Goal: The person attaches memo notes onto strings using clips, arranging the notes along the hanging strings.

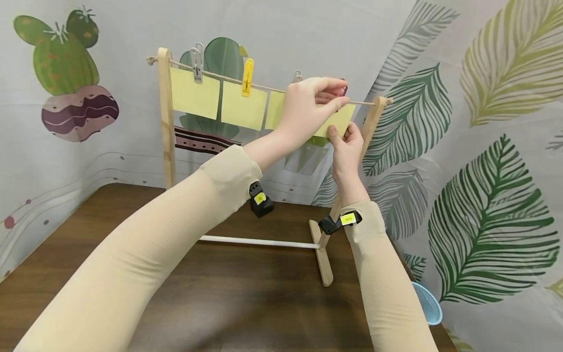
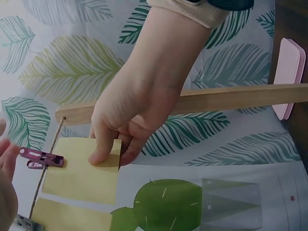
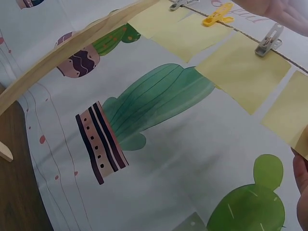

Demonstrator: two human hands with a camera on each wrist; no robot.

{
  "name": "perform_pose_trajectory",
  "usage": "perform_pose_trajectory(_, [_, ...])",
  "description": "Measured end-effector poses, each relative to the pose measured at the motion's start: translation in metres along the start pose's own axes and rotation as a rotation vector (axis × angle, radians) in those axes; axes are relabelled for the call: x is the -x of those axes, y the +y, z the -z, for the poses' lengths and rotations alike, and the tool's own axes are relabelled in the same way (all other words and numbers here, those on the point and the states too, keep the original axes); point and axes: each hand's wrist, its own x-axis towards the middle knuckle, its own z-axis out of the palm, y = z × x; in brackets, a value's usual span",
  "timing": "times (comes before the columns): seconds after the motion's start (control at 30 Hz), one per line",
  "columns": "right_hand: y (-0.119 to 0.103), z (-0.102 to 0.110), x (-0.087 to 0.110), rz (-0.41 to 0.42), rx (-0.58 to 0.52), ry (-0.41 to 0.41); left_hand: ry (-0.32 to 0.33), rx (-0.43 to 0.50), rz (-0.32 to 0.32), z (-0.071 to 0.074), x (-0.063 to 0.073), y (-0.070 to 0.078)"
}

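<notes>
My right hand pinches the bottom edge of a yellow sheet of paper, thumb in front and fingers behind. The sheet is at the right end of a rope on a wooden frame. A pink clothespin sits over the rope and the sheet's top edge. My left hand is raised at the rope, thumb and fingers apart. In the left wrist view its fingertips are right at the clothespin's handles, which show uncovered. The head view shows only a bit of the clothespin beyond these fingers.
More yellow sheets hang to the left, with a grey clothespin, a yellow clothespin and another grey clothespin. The frame's right post rises beside my right hand. A blue basket is at the lower right.
</notes>
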Motion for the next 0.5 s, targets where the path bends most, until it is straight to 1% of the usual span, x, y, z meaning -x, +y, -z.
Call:
perform_pose_trajectory(0.07, [0.0, 0.0, 0.001, 0.01, -0.008, 0.003, -0.021, 0.014, -0.008, 0.004, 0.005, -0.001])
perform_pose_trajectory(0.13, [0.001, 0.0, 0.003, 0.011, -0.014, 0.001, -0.049, 0.023, 0.013, 0.008, 0.011, -0.002])
perform_pose_trajectory(0.23, [0.004, 0.002, 0.007, 0.002, -0.023, -0.007, -0.075, 0.042, 0.055, 0.014, 0.021, -0.007])
perform_pose_trajectory(0.37, [0.013, 0.005, 0.016, -0.016, -0.051, -0.01, -0.067, 0.073, 0.105, 0.022, 0.039, -0.019])
perform_pose_trajectory(0.5, [0.027, 0.01, 0.03, -0.041, -0.077, -0.007, -0.05, 0.115, 0.128, 0.029, 0.064, -0.036])
